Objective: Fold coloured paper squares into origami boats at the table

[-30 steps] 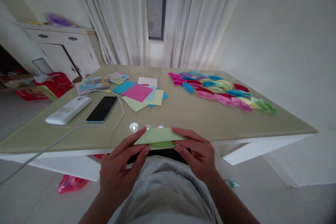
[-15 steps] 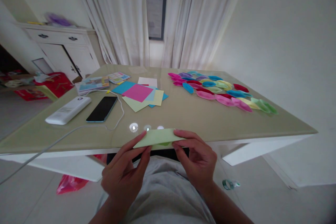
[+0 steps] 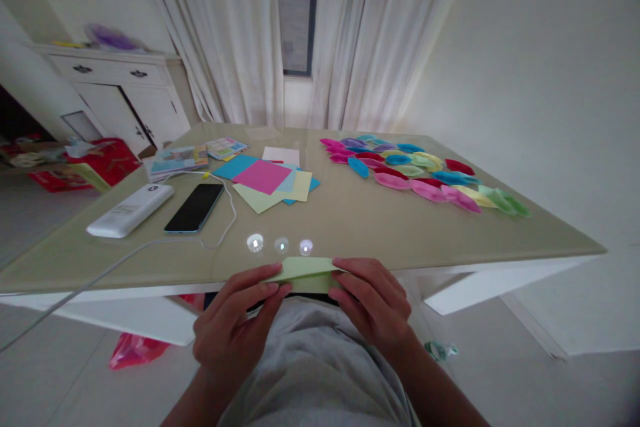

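Observation:
Between my two hands, at the table's near edge, is a folded light green paper (image 3: pixel 306 269) with a crease running along its length. My left hand (image 3: pixel 237 320) pinches its left end between thumb and fingers. The right end is gripped the same way by my right hand (image 3: pixel 377 303). Farther back lies a loose stack of coloured paper squares (image 3: pixel 263 177), with pink on top of blue, green and yellow sheets. To the right, rows of folded paper pieces (image 3: pixel 400 182) in pink, red, blue, yellow, purple and green spread over the table.
On the left of the table (image 3: pixel 320 227) lie a white power bank (image 3: pixel 130 210), a black phone (image 3: pixel 195 207), a white cable (image 3: pixel 150 244) and some booklets (image 3: pixel 179 159). A plastic bottle (image 3: pixel 440 350) and a red bag (image 3: pixel 135 349) are on the floor.
The green paper has dropped slightly toward me and tilted, so its lower layer shows more below the fold. Both hands keep hold of its ends.

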{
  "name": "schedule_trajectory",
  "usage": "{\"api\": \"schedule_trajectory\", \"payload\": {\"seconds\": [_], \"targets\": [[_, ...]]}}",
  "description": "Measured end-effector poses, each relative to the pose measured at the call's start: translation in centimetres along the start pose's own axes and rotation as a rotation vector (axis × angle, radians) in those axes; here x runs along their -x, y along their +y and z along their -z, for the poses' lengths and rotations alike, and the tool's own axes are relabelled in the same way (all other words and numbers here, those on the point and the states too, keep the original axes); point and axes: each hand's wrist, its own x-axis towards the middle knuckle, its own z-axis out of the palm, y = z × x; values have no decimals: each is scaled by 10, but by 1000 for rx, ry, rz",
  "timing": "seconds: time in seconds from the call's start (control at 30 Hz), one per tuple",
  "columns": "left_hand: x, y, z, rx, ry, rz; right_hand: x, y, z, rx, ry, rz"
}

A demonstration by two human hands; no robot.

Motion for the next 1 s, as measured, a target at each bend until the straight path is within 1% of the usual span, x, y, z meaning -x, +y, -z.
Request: {"api": "schedule_trajectory", "payload": {"seconds": [0.07,0.13,0.2,0.27,0.37,0.47,0.57,0.7,0.8,0.9,1.0], "targets": [[1,-2,3,13,-43,-8,2,0,1,19,-2,24],[1,-6,7,14,-132,-39,4,0,3,27,-1,29],[2,-10,11,24,-211,-66,5,0,4,23,0,10],[3,-13,14,19,-257,-61,3,0,5,0,-13,-27],[4,-15,15,-22,-273,-20,-1,3,7,-57,-78,-51],[3,-16,17,-60,-282,4,-5,7,7,-100,-167,-34],[0,-17,20,-86,-308,1,-6,11,5,-57,-233,-28],[-2,-19,22,-92,-372,-21,-5,13,1,75,-261,3],[1,-21,23,-99,-419,-23,-6,13,1,100,-303,8],[5,-23,23,-110,-435,-30,-6,12,0,98,-336,-1],[7,-24,24,-125,-431,-25,-3,12,-3,101,-328,6]]}}
